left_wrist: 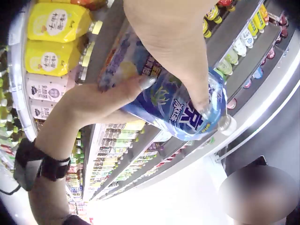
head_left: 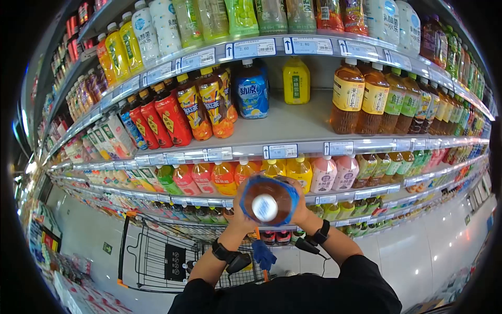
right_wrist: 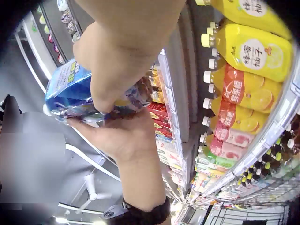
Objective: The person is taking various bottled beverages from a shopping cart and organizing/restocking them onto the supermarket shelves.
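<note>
A large bottle of brown drink with a blue label (head_left: pixel 285 192) is held between both hands, its white cap (head_left: pixel 265 208) facing up toward the head camera. My left hand (head_left: pixel 240 213) grips one side and my right hand (head_left: pixel 303 210) the other. In the left wrist view the left hand (left_wrist: pixel 173 47) lies over the bottle (left_wrist: pixel 161 105), and the right hand's (left_wrist: pixel 110 101) thumb presses on the label. The right wrist view has the right hand (right_wrist: pixel 117 65) across the bottle (right_wrist: pixel 70 89), with the left hand (right_wrist: pixel 129 136) around its other side.
Shelves of drinks stand in front, with a similar blue-label bottle (head_left: pixel 252 90) beside a lone yellow bottle (head_left: pixel 296 81). Price tags line the shelf edge (head_left: pixel 235 153). Below to the left is a wire shopping cart (head_left: pixel 151 256), with a dark blue cloth-like item (head_left: pixel 263 254) near its handle.
</note>
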A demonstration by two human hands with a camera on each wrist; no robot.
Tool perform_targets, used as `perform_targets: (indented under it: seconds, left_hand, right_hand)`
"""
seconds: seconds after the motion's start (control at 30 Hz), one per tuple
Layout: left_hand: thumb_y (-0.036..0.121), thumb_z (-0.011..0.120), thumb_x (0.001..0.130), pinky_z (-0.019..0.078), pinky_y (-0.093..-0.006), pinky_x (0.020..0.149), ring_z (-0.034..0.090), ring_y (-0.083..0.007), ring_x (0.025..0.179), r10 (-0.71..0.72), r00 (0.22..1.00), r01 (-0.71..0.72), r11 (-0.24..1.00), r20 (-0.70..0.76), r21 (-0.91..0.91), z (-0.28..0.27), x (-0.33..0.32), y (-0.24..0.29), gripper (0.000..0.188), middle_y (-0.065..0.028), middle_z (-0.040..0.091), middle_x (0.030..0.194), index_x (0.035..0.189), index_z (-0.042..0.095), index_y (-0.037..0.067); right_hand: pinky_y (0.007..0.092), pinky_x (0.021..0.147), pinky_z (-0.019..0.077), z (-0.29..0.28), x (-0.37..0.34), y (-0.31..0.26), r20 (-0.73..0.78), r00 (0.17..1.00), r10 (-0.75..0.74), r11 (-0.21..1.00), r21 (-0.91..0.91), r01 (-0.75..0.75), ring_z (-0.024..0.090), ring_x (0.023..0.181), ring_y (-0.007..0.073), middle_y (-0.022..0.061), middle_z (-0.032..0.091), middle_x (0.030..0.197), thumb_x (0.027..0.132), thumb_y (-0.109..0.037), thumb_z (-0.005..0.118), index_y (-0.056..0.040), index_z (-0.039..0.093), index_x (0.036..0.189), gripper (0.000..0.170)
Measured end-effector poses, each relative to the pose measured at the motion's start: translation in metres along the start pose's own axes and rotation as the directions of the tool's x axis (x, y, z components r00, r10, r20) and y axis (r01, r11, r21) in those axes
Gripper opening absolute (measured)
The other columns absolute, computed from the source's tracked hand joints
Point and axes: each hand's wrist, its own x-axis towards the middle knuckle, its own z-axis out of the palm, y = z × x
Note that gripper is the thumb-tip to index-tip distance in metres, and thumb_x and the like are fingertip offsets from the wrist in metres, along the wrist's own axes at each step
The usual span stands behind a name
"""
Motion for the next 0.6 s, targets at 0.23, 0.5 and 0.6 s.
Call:
perform_targets:
  seconds: [0.23,0.5,0.6]
  left_hand:
    - [0.022,0.078,0.063,0.0371,-0.0376,0.099,0.045,-0.0249,0.117,0.048,0.992,-0.064,0.988,-0.116,-0.143,0.022,0.063,0.049,0.082,-0.0159,0.044,0.128,0.130,0.037,0.001]
    - [0.041,0.075,0.067,0.0398,-0.0362,0.095,0.051,-0.0237,0.111,0.587,0.806,-0.512,0.626,0.077,0.588,-0.005,0.158,0.067,0.085,-0.0147,0.050,0.122,0.129,0.037,-0.003]
    - [0.051,0.072,0.069,0.0404,-0.0340,0.093,0.052,-0.0217,0.107,0.584,0.805,-0.498,0.572,0.103,0.652,-0.028,0.176,0.048,0.089,-0.0138,0.052,0.118,0.126,0.037,-0.006]
  right_hand:
    - [0.0469,0.093,0.0382,-0.042,0.098,0.018,0.028,0.935,-0.354,0.928,-0.113,0.355,0.052,0.103,0.0401,0.0230,0.053,0.110,0.059,-0.029,0.079,0.0009,0.046,0.117,0.073]
    - [0.0456,0.088,0.0413,-0.032,0.161,0.064,0.031,0.977,-0.209,0.920,-0.331,0.208,0.050,0.098,0.0425,0.0262,0.051,0.107,0.063,-0.024,0.075,0.0049,0.031,0.126,0.082]
    - [0.0430,0.086,0.0428,-0.028,0.159,0.068,0.050,0.996,-0.068,0.908,-0.412,0.083,0.051,0.098,0.0409,0.0280,0.051,0.107,0.064,-0.027,0.076,0.0110,0.029,0.126,0.087]
